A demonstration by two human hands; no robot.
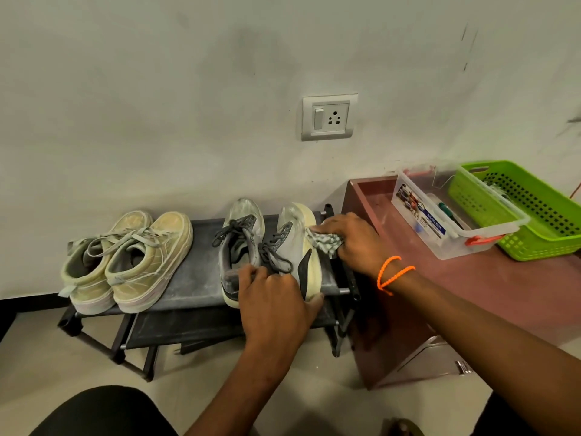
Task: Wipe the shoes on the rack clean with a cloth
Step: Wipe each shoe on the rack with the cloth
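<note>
a low dark shoe rack (201,278) stands against a scuffed pale wall, and everything here is placed from it. on its top shelf, at the right end, sits a grey pair of running shoes: the right-hand grey shoe (295,243), with a cream sole and a black streak on its side, and just beside it the left-hand grey shoe (240,240), both with dark laces and toes toward the wall. the left hand (275,297) grips the heel end of the right-hand grey shoe, fingers curled over the collar and thumb against the cream sole at the rack's front edge. the right hand (352,239) holds a patterned grey cloth (323,242) bunched under its fingers and presses it against the outer side of that same shoe, near the rack's right post; an orange beaded band (394,273) loops the wrist. the two hands are apart, one at the heel and one at the shoe's side. at the left end of the same shelf rests a beige pair of sneakers (129,262), side by side and touching, heels toward the viewer. the lower shelf shows dark beneath. just right of the rack stands a reddish-brown cabinet (471,278), bearing a clear plastic box (452,215) with an orange latch and, touching it on the far side, a green perforated basket (534,221). on the wall above the rack's right end is a switch and socket plate (329,117).
</note>
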